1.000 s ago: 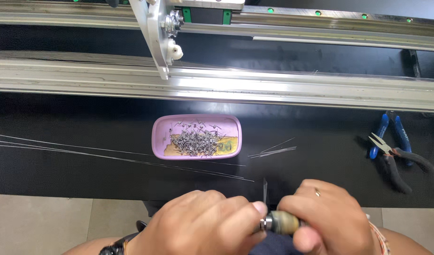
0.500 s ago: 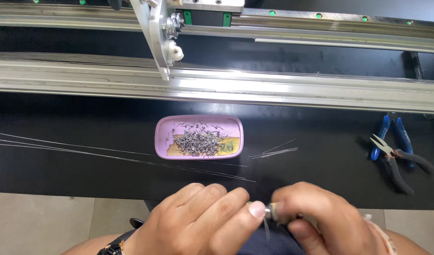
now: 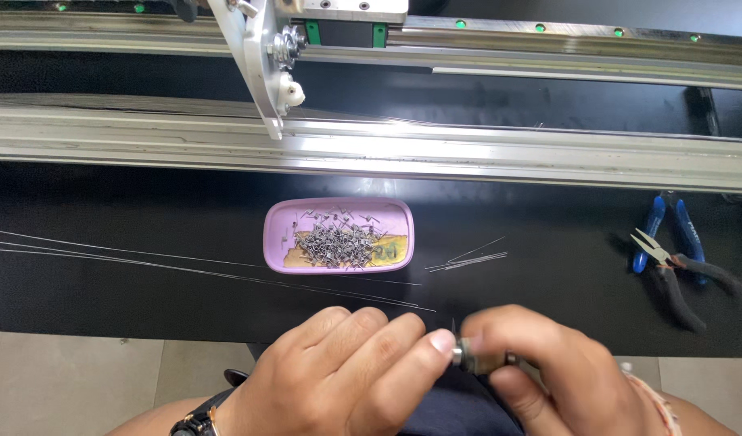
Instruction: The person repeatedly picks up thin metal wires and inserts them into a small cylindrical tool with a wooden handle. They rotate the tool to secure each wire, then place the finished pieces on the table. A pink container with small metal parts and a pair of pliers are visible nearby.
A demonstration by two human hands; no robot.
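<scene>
Presently the right hand (image 3: 548, 363) is closed around a small metal-tipped hand tool (image 3: 480, 357), held just off the near edge of the black table (image 3: 145, 202). The left hand (image 3: 346, 371) has its fingers curled, one fingertip (image 3: 442, 343) pressed against the tool's tip. Beyond lie a pink tray (image 3: 338, 236) of small metal pieces, thin wires (image 3: 145, 260) and pliers (image 3: 677, 262).

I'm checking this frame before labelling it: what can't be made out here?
- Small tool, head view: mostly wrapped by the right hand; its kind is unclear.
- Pieces in the pink tray: too small to identify.
- Both forearms: cut off by the bottom edge.
- Left hand fingertips: motion-blurred.
</scene>
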